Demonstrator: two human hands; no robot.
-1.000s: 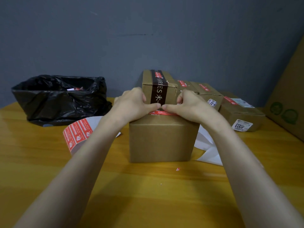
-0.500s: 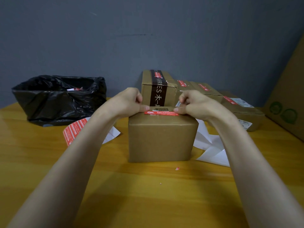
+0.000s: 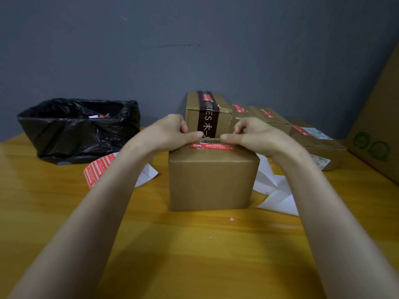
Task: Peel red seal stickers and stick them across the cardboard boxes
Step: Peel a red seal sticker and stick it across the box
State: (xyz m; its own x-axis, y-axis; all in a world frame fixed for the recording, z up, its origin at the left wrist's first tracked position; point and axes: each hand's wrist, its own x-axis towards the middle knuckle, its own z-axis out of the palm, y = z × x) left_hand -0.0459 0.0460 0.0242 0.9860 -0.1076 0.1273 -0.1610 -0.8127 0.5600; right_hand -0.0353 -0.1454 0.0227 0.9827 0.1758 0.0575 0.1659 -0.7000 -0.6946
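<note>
A dark brown tape band point(image 3: 208, 114) on the cardboard box point(image 3: 192, 111) just behind the fingers point(image 3: 239, 127) carries white letters ending in "IES", then the Chinese character "木". At the fingers, a red seal sticker point(image 3: 211, 146) bears white Chinese print too small to read; a barcode label point(image 3: 210, 141) sits just beyond it. Far right of the fingers, a leaning cardboard sheet point(image 3: 384, 108) shows two green circular symbols point(image 3: 381, 149).

We see a dim room. Soft light from above shines on the table point(image 3: 194, 255) at 6 o'clock. The wall point(image 3: 194, 39) darkens at 12. Edges look stretched.
</note>
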